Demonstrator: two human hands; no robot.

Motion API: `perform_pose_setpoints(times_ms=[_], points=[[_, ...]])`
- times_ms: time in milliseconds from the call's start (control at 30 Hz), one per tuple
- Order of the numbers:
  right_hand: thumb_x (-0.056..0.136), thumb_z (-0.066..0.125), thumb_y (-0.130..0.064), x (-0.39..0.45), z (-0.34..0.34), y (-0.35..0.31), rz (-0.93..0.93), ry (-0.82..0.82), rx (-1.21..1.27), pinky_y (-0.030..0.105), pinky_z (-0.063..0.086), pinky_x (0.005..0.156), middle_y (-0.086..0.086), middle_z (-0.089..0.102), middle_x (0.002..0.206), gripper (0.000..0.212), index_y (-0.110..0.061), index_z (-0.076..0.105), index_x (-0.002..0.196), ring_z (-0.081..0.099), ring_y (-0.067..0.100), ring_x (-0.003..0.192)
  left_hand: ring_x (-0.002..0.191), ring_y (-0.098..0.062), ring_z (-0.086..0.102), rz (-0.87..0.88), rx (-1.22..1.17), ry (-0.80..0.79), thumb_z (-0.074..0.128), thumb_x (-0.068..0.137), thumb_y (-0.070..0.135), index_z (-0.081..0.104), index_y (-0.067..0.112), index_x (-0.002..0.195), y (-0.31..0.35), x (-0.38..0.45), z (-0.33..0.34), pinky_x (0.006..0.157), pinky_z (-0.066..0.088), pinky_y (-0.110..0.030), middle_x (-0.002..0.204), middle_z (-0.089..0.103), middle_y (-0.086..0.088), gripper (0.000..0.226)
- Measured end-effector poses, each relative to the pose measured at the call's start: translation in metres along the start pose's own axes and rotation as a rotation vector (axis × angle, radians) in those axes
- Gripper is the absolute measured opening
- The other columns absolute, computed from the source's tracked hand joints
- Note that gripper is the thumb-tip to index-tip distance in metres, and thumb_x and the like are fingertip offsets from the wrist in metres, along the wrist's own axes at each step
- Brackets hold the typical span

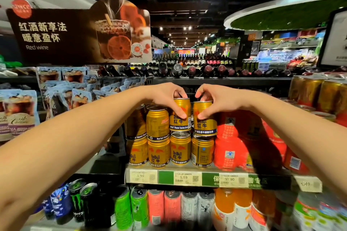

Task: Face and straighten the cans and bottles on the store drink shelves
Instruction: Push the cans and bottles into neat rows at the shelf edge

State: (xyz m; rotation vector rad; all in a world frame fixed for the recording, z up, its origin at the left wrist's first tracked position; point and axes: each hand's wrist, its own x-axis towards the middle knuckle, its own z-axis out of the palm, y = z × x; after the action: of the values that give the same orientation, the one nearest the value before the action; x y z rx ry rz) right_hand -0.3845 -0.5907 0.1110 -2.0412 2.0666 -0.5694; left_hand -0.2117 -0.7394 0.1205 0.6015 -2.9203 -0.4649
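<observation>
cans at frame centre sat pinched by thumb and fingers, left hand and right hand each holding one, likely to turn labels forward.

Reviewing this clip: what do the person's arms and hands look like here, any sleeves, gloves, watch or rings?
Both forearms are bare as far as the frame shows: no sleeve edge comes into view. The left hand and the right hand wear no gloves. No watch, bracelet or band shows at either wrist, and no ring is visible on the fingers that face the camera. The fingernails look short and unpainted.
</observation>
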Motion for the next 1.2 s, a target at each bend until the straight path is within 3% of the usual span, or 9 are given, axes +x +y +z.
perform_pose_setpoints(times_ms=[67, 167, 300, 633, 867, 967, 1200], points=[[0.07, 0.088, -0.035, 0.001, 0.001, 0.001, -0.022, -0.011, -0.043, 0.024, 0.051, 0.082, -0.004, 0.064, 0.11, 0.065, -0.019, 0.055, 0.123, 0.064, 0.012, 0.094, 0.091, -0.009, 0.068, 0.001, 0.016, 0.006, 0.092, 0.062, 0.044, 0.06, 0.024, 0.119, 0.0, 0.0, 0.003, 0.084, 0.055, -0.026, 0.104, 0.07, 0.008, 0.068], [0.069, 0.09, -0.031, 0.002, 0.005, 0.002, -0.046, -0.027, -0.065, 0.025, 0.053, 0.08, -0.005, 0.07, 0.101, 0.054, -0.019, 0.062, 0.113, 0.068, 0.014, 0.091, 0.088, -0.011, 0.069, -0.013, 0.015, 0.019, 0.093, 0.057, 0.046, 0.059, 0.022, 0.113, 0.0, 0.0, 0.009, 0.086, 0.057, -0.034, 0.1, 0.071, 0.006, 0.07], [0.066, 0.091, -0.034, 0.003, 0.006, 0.004, -0.057, -0.045, -0.087, 0.034, 0.055, 0.089, -0.005, 0.07, 0.104, 0.06, -0.021, 0.06, 0.116, 0.068, 0.013, 0.094, 0.087, -0.01, 0.065, -0.019, 0.09, 0.004, 0.092, 0.057, 0.049, 0.056, 0.021, 0.111, 0.006, -0.002, 0.012, 0.08, 0.055, -0.031, 0.099, 0.068, 0.007, 0.07], [0.065, 0.091, -0.033, -0.005, 0.004, 0.002, -0.073, -0.077, -0.109, 0.038, 0.052, 0.096, -0.013, 0.065, 0.108, 0.068, -0.026, 0.056, 0.122, 0.063, 0.009, 0.1, 0.097, -0.021, 0.064, 0.001, 0.207, 0.0, 0.092, 0.057, 0.049, 0.051, 0.021, 0.113, 0.013, -0.005, 0.019, 0.089, 0.054, -0.04, 0.11, 0.067, -0.004, 0.075], [0.066, 0.091, -0.027, -0.005, 0.002, 0.003, -0.044, -0.106, -0.113, 0.045, 0.052, 0.096, -0.001, 0.068, 0.114, 0.071, -0.029, 0.053, 0.126, 0.066, 0.019, 0.103, 0.094, -0.012, 0.066, 0.023, 0.136, -0.031, 0.09, 0.065, 0.041, 0.06, 0.023, 0.119, 0.007, -0.008, 0.01, 0.079, 0.052, -0.025, 0.109, 0.068, 0.004, 0.064], [0.066, 0.091, -0.03, -0.005, 0.003, 0.0, -0.044, -0.088, -0.142, 0.043, 0.052, 0.095, -0.001, 0.066, 0.115, 0.071, -0.03, 0.054, 0.127, 0.064, 0.018, 0.103, 0.088, -0.008, 0.065, 0.042, 0.134, 0.027, 0.09, 0.063, 0.045, 0.064, 0.026, 0.114, 0.006, -0.009, 0.014, 0.075, 0.049, -0.022, 0.104, 0.068, 0.008, 0.061], [0.069, 0.089, -0.032, -0.008, 0.007, -0.002, -0.023, -0.068, -0.19, 0.03, 0.049, 0.088, -0.004, 0.062, 0.117, 0.072, -0.028, 0.05, 0.13, 0.061, 0.016, 0.104, 0.092, -0.008, 0.066, 0.045, 0.108, 0.009, 0.09, 0.064, 0.045, 0.062, 0.028, 0.117, 0.005, -0.011, 0.014, 0.09, 0.054, -0.032, 0.106, 0.068, 0.008, 0.062]])
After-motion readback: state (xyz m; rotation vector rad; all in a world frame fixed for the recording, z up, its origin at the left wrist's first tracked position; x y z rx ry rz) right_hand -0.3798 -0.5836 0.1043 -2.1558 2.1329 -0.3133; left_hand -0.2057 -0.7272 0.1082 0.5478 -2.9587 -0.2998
